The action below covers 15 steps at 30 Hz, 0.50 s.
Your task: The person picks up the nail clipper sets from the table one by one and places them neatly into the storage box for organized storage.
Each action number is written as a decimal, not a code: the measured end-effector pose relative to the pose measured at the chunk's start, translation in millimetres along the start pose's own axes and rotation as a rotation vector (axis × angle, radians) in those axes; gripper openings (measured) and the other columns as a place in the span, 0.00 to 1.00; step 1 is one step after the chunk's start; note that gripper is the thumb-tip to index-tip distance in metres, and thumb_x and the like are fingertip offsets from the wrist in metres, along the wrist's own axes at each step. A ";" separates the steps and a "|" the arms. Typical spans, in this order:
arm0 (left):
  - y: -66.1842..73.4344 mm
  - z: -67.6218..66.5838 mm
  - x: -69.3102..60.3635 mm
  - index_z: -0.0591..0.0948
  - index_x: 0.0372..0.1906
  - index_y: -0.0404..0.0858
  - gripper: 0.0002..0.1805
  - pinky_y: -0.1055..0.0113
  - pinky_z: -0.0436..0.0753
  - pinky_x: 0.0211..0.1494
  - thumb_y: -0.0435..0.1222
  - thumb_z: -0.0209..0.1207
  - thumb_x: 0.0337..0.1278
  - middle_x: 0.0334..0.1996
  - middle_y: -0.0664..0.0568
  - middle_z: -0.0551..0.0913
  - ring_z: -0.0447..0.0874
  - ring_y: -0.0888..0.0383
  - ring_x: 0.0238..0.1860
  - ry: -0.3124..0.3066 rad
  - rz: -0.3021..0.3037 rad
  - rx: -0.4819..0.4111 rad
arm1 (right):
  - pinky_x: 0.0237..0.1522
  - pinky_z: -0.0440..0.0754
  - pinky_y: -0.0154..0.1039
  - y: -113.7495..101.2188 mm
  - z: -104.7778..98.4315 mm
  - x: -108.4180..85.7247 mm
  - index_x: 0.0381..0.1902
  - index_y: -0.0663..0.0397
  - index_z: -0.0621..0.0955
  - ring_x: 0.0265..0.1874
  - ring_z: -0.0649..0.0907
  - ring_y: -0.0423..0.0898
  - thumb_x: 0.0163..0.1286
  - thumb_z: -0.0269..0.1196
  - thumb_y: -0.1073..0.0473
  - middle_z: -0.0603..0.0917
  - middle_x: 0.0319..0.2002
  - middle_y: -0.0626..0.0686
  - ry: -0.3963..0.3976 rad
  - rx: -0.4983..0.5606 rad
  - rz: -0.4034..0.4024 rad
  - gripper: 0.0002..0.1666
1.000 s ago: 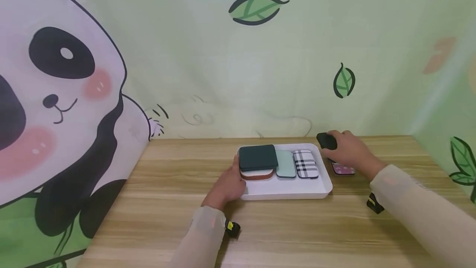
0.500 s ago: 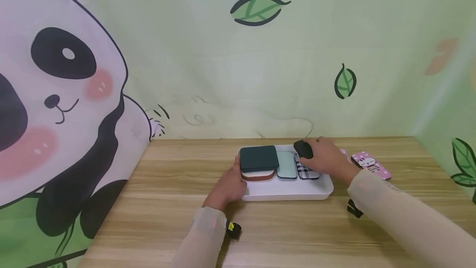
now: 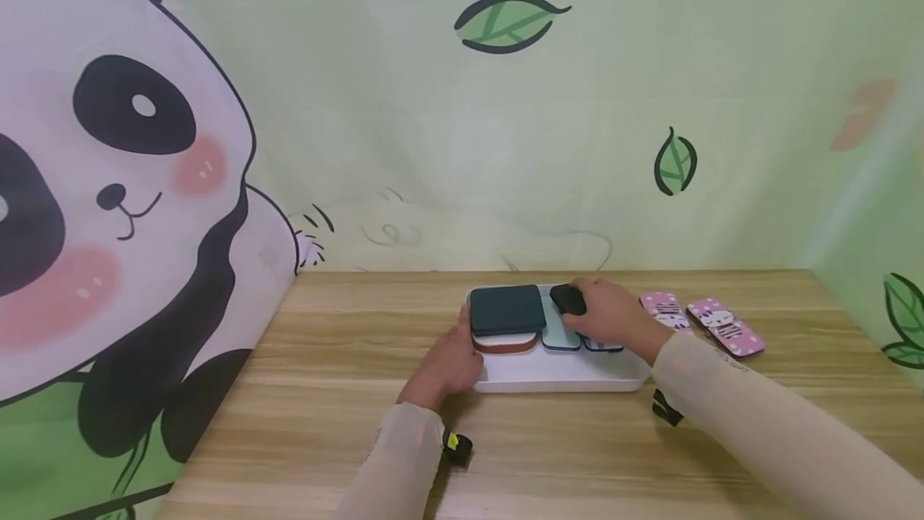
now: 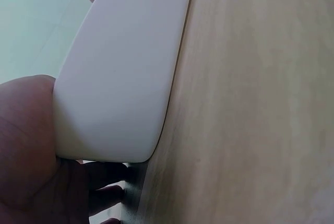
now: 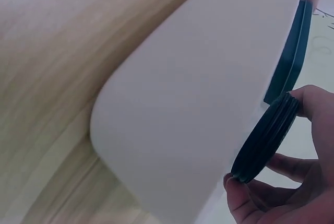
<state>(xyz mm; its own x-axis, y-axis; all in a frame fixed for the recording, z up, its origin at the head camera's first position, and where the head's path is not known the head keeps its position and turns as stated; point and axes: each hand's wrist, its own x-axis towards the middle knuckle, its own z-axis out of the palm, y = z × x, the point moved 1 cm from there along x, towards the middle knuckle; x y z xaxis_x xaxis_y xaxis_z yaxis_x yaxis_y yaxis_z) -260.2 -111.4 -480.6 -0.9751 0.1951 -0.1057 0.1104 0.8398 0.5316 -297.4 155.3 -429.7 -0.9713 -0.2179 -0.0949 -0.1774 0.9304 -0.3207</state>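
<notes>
My right hand [image 3: 613, 315] pinches a small black flat case with rounded corners [image 3: 568, 300] above the white tray [image 3: 549, 385]. In the right wrist view, thumb and fingers hold the ridged edges of this case [image 5: 266, 138]. My left hand [image 3: 449, 359] grips the tray's left front corner; the left wrist view has fingers along the tray's side wall [image 4: 120, 78]. Inside the tray, a dark green wallet-like case [image 3: 508, 310] lies over a white and brown one [image 3: 505, 347]. Beside them is a mint case [image 3: 560, 335]. The right hand mostly hides a plaid case [image 3: 603, 347].
Two pink patterned cases [image 3: 666, 311] lie on the wooden table [image 3: 577, 456] right of the tray, the farther-right one [image 3: 725, 327] tilted at an angle. A printed cloth with a panda [image 3: 137, 183] and leaves hangs behind the table.
My right hand has carried the black case leftward from beside the tray to above the mint case, uncovering the pink cases. The left hand keeps its place on the tray.
</notes>
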 end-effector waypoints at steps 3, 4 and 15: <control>1.0 -0.7 -0.5 0.40 0.81 0.37 0.44 0.53 0.67 0.73 0.35 0.47 0.65 0.76 0.41 0.62 0.69 0.49 0.70 0.002 0.002 -0.003 | 0.57 0.77 0.61 -0.6 4.4 3.2 0.72 0.59 0.67 0.53 0.79 0.59 0.67 0.61 0.41 0.77 0.62 0.66 0.003 -0.027 -0.024 0.43; 1.0 -0.7 -0.7 0.40 0.81 0.37 0.44 0.53 0.66 0.73 0.35 0.47 0.65 0.76 0.41 0.62 0.69 0.49 0.70 -0.001 0.001 -0.002 | 0.57 0.77 0.60 -0.5 6.4 4.4 0.72 0.60 0.67 0.53 0.79 0.59 0.68 0.61 0.41 0.78 0.61 0.66 0.005 -0.038 -0.036 0.43; -0.4 -1.1 0.0 0.40 0.81 0.36 0.44 0.54 0.67 0.73 0.35 0.46 0.65 0.76 0.42 0.62 0.70 0.50 0.68 0.011 0.018 -0.009 | 0.53 0.79 0.55 -5.3 14.1 7.3 0.65 0.66 0.74 0.45 0.83 0.55 0.71 0.59 0.42 0.84 0.51 0.66 0.013 -0.097 -0.128 0.37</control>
<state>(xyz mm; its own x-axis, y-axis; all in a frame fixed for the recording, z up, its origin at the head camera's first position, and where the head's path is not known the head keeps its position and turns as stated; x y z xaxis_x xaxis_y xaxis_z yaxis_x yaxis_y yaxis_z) -260.5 -112.3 -479.8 -0.9750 0.2049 -0.0866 0.1267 0.8316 0.5408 -301.2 144.6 -442.0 -0.9417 -0.3332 -0.0466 -0.3137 0.9196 -0.2365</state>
